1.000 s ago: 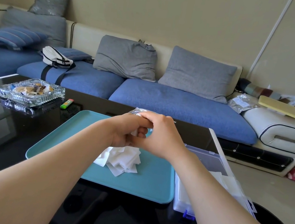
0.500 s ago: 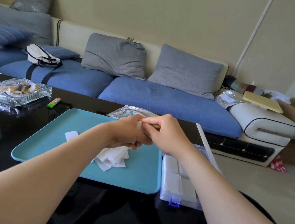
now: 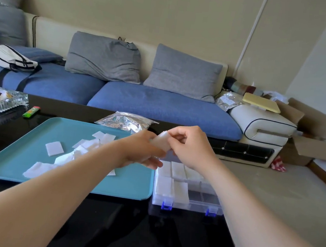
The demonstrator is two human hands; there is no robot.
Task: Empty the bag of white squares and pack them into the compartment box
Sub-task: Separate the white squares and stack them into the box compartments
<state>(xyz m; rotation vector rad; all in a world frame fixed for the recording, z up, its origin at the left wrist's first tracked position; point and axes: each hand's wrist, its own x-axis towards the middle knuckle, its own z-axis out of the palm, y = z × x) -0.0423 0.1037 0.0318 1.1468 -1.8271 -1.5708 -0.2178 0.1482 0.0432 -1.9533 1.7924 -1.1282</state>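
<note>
**Over the compartment box (image 3: 188,207): square the stack, then seat it flat**

Just above the box's far-left corner, pinched between both hands: a small stack of white squares (image 3: 161,141), left hand (image 3: 142,149) curled round its left end, right hand (image 3: 192,147) pinching its right end. Tap the edges flush first. Aim for the near-right cells, dark and seemingly empty; far row and near-left cells already filled with white. Lower level and let go only once seated, to prevent fanning out or riding up on a divider. Press down lightly against any spring-back. Then back to the loose squares (image 3: 54,148) scattered on the teal tray (image 3: 8,170), just left of the box. Lying beyond the tray on the black bench (image 3: 104,229): the foil bag (image 3: 123,121), apparently emptied.
</note>
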